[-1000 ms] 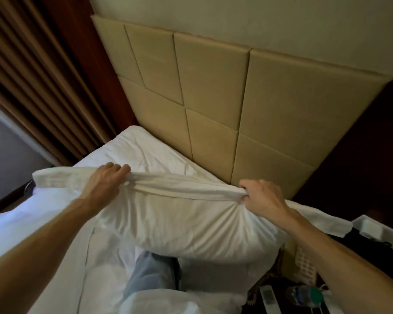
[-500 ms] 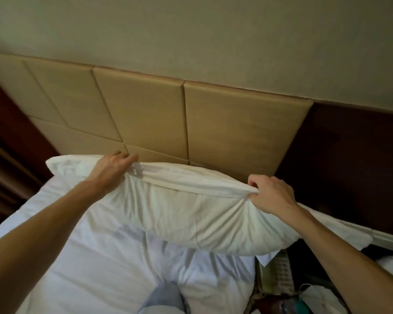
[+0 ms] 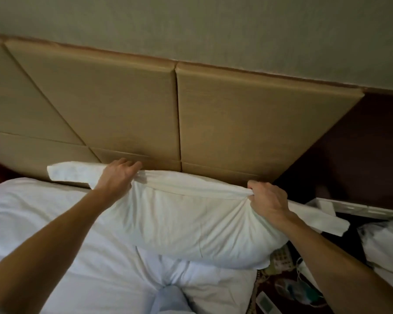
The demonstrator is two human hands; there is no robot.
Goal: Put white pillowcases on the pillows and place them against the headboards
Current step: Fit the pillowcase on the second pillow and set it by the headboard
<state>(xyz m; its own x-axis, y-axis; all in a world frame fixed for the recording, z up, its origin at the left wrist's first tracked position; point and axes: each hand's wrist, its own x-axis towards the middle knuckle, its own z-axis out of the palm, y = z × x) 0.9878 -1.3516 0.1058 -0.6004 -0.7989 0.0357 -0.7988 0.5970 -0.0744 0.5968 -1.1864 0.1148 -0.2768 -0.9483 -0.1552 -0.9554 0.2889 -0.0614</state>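
Two bare hands hold a plump pillow in a white cotton pillowcase (image 3: pixel 191 225) by its top seam. The left hand (image 3: pixel 117 175) curls its fingers over the far edge, clamped on bunched fabric. The right hand (image 3: pixel 267 198) is closed in a fist around a gathered fold. The pillow hangs over the far end of a white-sheeted bed (image 3: pixel 43 223), just in front of a tan padded headboard of square panels (image 3: pixel 123 109) – whether it touches cannot be told. Loose pillowcase ends stick out on both sides. On the right are a dark wood wall panel (image 3: pixel 361 150) and a cluttered nightstand – a telephone (image 3: pixel 281 257) among its items.
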